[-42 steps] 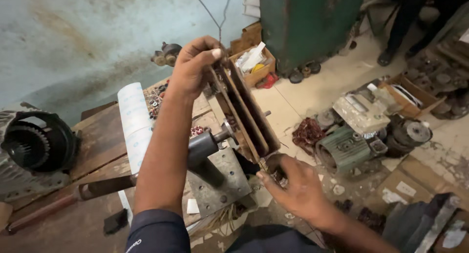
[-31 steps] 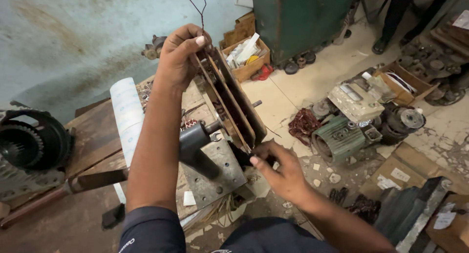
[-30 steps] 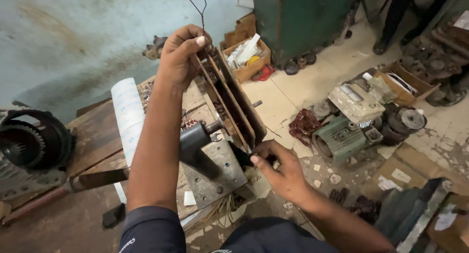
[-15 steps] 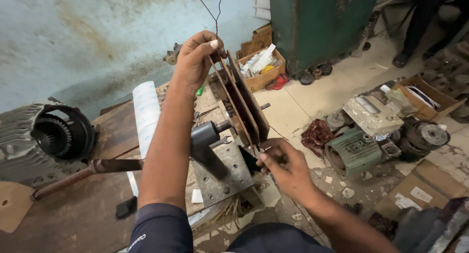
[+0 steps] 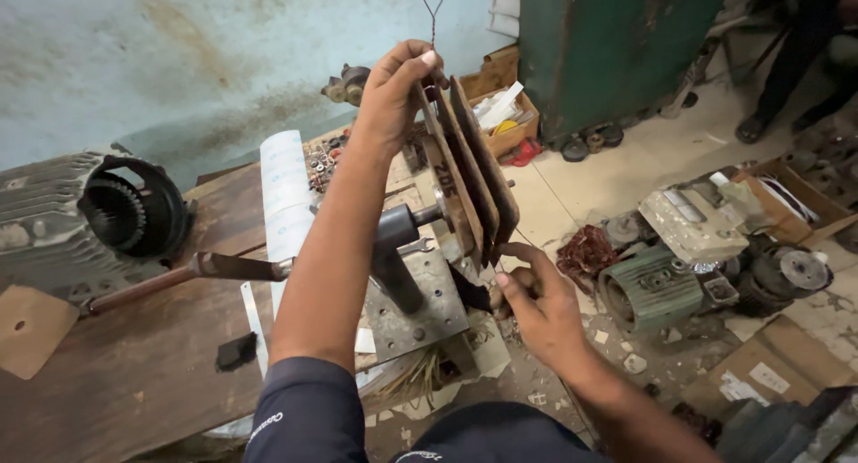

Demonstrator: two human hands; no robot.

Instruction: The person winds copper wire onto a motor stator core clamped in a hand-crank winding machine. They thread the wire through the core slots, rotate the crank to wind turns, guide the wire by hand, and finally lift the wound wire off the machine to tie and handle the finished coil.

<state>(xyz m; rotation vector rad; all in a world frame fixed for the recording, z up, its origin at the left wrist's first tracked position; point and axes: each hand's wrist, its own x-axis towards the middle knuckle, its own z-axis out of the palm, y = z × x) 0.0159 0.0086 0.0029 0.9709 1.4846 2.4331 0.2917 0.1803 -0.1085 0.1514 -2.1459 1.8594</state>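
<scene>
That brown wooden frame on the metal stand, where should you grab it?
Probably by its narrow ends. The wooden frame stands tall and thin on a shaft, so the left hand pinches the top from above, while the right hand meets the bottom corner from below.

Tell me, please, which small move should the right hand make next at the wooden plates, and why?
Probably turn the wooden plates a little on the shaft. The left hand grips their top edge, where thin wire arrives, while the right hand holds their bottom edge, so both seem placed for rotating.
</scene>
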